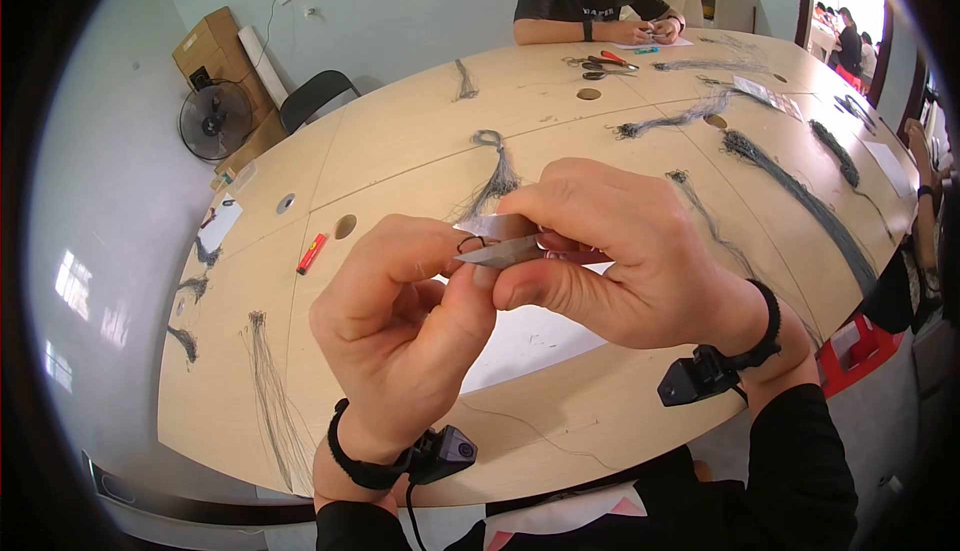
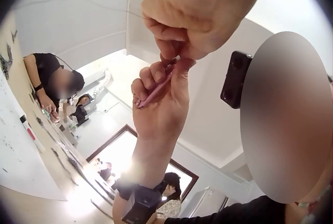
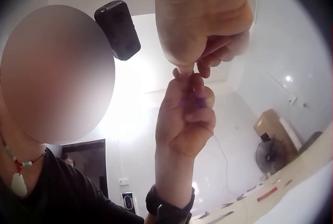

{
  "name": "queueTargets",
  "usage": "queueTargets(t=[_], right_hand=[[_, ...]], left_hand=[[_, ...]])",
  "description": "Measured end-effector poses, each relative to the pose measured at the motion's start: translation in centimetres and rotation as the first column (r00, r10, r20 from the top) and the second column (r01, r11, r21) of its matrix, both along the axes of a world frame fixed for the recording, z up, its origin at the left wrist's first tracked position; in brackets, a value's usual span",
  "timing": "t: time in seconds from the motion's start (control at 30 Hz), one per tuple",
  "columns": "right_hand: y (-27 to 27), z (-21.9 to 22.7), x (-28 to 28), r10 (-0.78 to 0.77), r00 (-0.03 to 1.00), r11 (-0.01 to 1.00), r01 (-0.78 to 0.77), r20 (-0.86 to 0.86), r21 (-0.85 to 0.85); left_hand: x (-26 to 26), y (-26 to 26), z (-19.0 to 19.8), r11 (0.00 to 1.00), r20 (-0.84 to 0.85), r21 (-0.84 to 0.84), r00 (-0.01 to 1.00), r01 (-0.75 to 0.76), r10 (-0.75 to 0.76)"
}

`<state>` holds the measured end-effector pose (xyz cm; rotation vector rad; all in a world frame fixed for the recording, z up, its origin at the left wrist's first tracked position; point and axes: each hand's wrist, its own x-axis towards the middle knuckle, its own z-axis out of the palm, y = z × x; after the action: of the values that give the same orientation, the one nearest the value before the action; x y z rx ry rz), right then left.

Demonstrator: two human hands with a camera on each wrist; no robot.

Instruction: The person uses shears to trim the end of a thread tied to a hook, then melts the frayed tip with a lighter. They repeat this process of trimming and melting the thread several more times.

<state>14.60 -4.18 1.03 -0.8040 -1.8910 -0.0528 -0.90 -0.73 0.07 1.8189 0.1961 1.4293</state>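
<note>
My right hand (image 1: 620, 251) grips small pink-handled snips (image 1: 515, 250), their two pointed metal blades reaching left toward the other hand. In the left wrist view the pink handle (image 2: 154, 91) lies along the right palm under curled fingers. My left hand (image 1: 415, 321) pinches a small dark hook-like loop (image 1: 468, 242) between thumb and forefinger, right at the blade tips. Both hands meet in front of the chest, above the table, with a white sheet (image 1: 530, 346) below. From the right wrist view, fingers hide the blades and the loop.
Bundles of grey line lie about the wooden table (image 1: 400, 166), including one behind the hands (image 1: 495, 166) and a long one (image 1: 800, 201) at right. A red lighter-like tube (image 1: 312, 254) is at left. Across sits another person (image 1: 570, 1), near red-handled pliers (image 1: 610, 59).
</note>
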Motion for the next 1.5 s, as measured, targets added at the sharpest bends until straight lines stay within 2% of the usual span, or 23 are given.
queueTargets(t=[0.03,0.37,0.43,0.57,0.67,0.97,1.07,1.13,1.17,1.23,1.27,1.33,1.4,1.5], right_hand=[[-0.1,0.0,-0.1,0.001,0.999,0.999,-0.003,-0.045,-0.044],[0.0,-0.2,-0.2,0.004,0.998,0.999,-0.006,-0.055,-0.039],[0.4,-0.5,0.0,0.009,1.000,0.999,-0.009,-0.018,0.046],[0.4,-0.5,-0.2,0.031,0.998,0.999,-0.029,-0.050,0.045],[0.0,-0.2,-0.4,0.007,0.995,0.999,-0.011,-0.095,-0.044],[0.2,-0.5,-0.4,0.007,0.993,1.000,-0.010,-0.120,-0.023],[0.2,-0.4,-0.1,0.019,0.996,0.999,-0.016,-0.088,0.043],[-0.4,0.2,0.3,0.027,0.985,0.955,-0.076,-0.171,-0.287],[-0.3,0.0,0.3,0.027,0.985,0.954,-0.077,-0.172,-0.288],[0.0,-0.4,0.2,0.104,0.945,0.968,-0.168,-0.310,-0.187],[-0.1,-0.4,0.1,0.110,0.944,0.966,-0.175,-0.310,-0.190],[-0.5,-0.2,0.1,0.056,0.955,0.956,-0.135,-0.292,-0.259],[-0.4,-0.2,0.1,0.063,0.963,0.961,-0.129,-0.262,-0.243],[-0.4,-0.2,-0.1,-0.034,0.980,0.995,0.014,-0.194,-0.103]], left_hand=[[0.0,0.0,0.0,1.000,0.001,0.000,1.000,0.000,0.000],[0.2,0.0,-0.2,1.000,0.043,-0.022,0.999,-0.009,0.010],[0.3,0.0,-0.2,1.000,0.045,-0.017,0.999,-0.010,0.011],[0.5,0.1,-0.4,0.999,0.070,-0.031,0.997,-0.021,0.023],[0.6,-0.1,-0.4,0.998,0.081,-0.054,0.996,-0.025,0.029],[0.6,0.1,-0.4,0.997,0.062,-0.077,0.998,-0.028,0.033],[0.7,0.0,-0.5,0.995,0.074,-0.094,0.997,-0.022,0.029],[0.9,0.0,-0.6,0.993,0.091,-0.120,0.996,-0.014,0.025],[1.0,0.0,-0.7,0.993,0.083,-0.113,0.996,-0.019,0.028],[1.1,0.0,-0.7,0.994,0.076,-0.109,0.996,-0.027,0.036],[1.0,0.0,-0.7,0.997,0.018,-0.048,0.998,-0.062,0.063],[1.0,0.3,-0.7,0.994,-0.039,0.011,0.993,-0.112,0.112],[1.1,0.7,-0.9,0.991,-0.070,0.062,0.990,-0.119,0.123],[1.2,0.9,-0.9,0.992,-0.061,0.049,0.991,-0.114,0.117]])
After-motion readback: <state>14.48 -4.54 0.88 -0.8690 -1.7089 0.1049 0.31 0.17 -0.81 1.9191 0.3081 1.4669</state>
